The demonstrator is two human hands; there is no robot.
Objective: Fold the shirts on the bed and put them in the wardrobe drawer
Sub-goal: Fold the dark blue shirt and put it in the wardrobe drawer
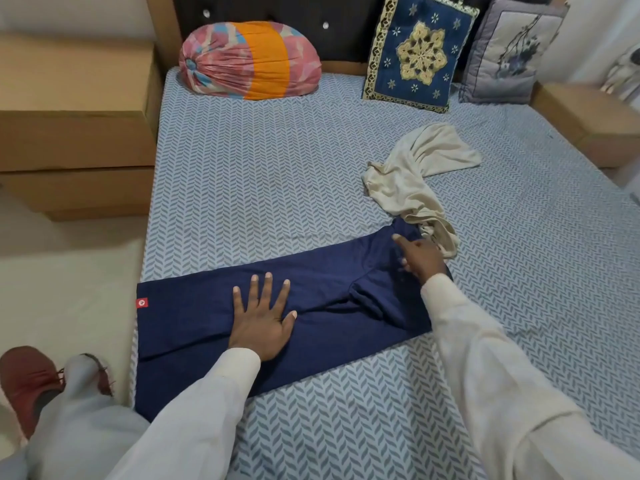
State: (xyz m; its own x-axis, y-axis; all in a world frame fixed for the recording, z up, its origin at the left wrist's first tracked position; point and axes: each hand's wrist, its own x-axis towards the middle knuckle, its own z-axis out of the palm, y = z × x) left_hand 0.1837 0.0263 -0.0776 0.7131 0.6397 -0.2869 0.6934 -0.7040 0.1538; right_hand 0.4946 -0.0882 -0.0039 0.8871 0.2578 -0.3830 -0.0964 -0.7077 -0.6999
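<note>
L hand [263, 323] spread flat on navy shirt [194, 327]; R hand [420, 254] at far edge, grip unclear.

We count two shirts, navy blue knit shirt [194, 327], crumpled cream shirt [412, 171], three cushions, pink-orange pillow [249, 60], blue embroidered cushion [420, 53], grey floral cushion [512, 53], our two hands, left hand [263, 323], right hand [420, 256], one red-brown shoe [24, 379].
</note>
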